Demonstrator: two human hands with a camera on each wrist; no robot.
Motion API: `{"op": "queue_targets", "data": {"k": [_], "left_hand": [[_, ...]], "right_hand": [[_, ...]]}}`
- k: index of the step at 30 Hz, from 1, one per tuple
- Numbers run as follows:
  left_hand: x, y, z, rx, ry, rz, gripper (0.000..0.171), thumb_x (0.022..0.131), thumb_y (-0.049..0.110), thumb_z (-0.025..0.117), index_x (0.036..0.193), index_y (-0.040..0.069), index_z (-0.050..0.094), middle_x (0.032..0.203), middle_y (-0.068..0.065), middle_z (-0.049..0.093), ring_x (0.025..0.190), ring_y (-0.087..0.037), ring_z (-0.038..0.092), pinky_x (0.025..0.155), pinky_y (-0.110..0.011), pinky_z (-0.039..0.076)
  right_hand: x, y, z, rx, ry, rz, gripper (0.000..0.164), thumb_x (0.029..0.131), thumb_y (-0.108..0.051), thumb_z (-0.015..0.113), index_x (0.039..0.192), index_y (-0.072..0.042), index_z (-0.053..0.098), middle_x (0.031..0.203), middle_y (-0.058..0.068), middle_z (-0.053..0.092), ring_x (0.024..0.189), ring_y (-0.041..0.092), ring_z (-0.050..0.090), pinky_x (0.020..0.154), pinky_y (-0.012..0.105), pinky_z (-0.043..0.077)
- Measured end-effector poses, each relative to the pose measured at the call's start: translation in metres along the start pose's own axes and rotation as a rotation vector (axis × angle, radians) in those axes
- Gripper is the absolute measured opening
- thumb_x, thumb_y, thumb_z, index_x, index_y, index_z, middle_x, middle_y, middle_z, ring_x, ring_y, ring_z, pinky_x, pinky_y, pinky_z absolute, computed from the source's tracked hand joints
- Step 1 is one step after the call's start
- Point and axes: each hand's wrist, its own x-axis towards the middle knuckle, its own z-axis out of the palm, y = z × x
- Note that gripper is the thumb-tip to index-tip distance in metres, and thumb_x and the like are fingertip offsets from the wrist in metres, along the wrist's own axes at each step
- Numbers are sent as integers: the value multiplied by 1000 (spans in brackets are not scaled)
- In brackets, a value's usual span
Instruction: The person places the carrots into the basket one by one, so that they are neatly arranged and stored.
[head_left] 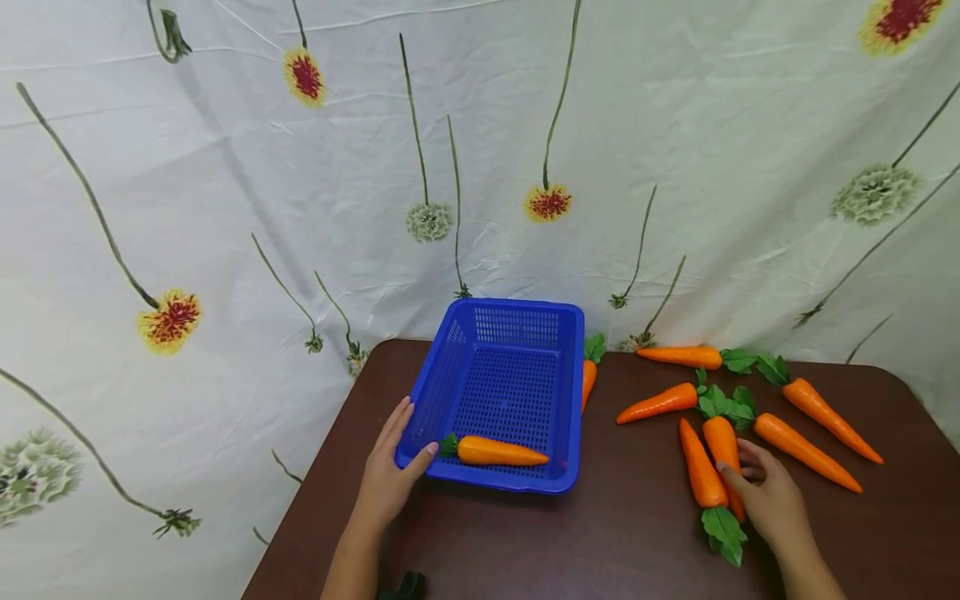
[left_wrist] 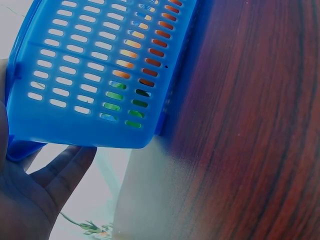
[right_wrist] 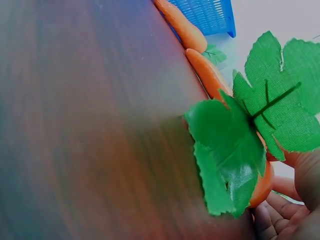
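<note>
My left hand (head_left: 390, 475) grips the near-left corner of a blue plastic basket (head_left: 576, 392), thumb over the rim and fingers along its outer side. In the left wrist view the slotted basket wall (left_wrist: 75, 75) fills the upper left. One orange carrot (head_left: 501, 452) with green leaves lies across the near end inside the basket. On the right, my right hand (head_left: 772, 496) holds a carrot (head_left: 722, 437) between thumb and fingers. Another carrot (head_left: 701, 471) lies right beside it, leaves toward me. Large cloth-like leaves (right_wrist: 225, 155) hide part of the right hand's grasp in the right wrist view.
Several more carrots lie around the right hand: one at the back (head_left: 682, 357), one at the left (head_left: 658, 403), and two at the right (head_left: 806, 452) (head_left: 832, 421). Another carrot (head_left: 589, 379) touches or nears the basket's right side. A flowered white cloth (head_left: 480, 150) hangs behind the brown table (head_left: 600, 533). A black object (head_left: 408, 586) is at the front edge.
</note>
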Motion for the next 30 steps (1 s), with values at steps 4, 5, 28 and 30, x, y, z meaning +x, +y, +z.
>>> {"op": "queue_targets", "data": {"k": [4,5,28,30], "left_hand": [[0,1,0,-3,-2,-3,76,92,43,72,158,29,36,167,12,27,155,-25,26,122,-63,25],[0,1,0,-4,-2,-3,76,92,43,72,157,30,36,167,12,27,155,-25,26,122,-62,25],[0,0,-1,1,-8,0,78,92,47,71,158,29,35,167,11,26,155,-26,27,121,-63,25],[-1,-1,-1,5,-5,4,78,92,46,71,158,28,35,167,10,26,155,-27,27,121,-63,25]], "right_hand": [[-1,-1,-1,5,0,16,79,99,-54,54,155,-2,34,146,27,48,124,40,53,85,44,51],[-1,-1,-1,8,-1,19,79,99,-54,54,155,-2,34,147,27,48,124,41,53,87,46,51],[-9,-8,-9,102,22,77,76,100,-52,53,158,-9,32,152,23,43,128,38,47,69,22,46],[-11,-8,-10,97,26,73,77,99,-54,53,158,-10,32,152,23,44,128,37,47,69,23,46]]}}
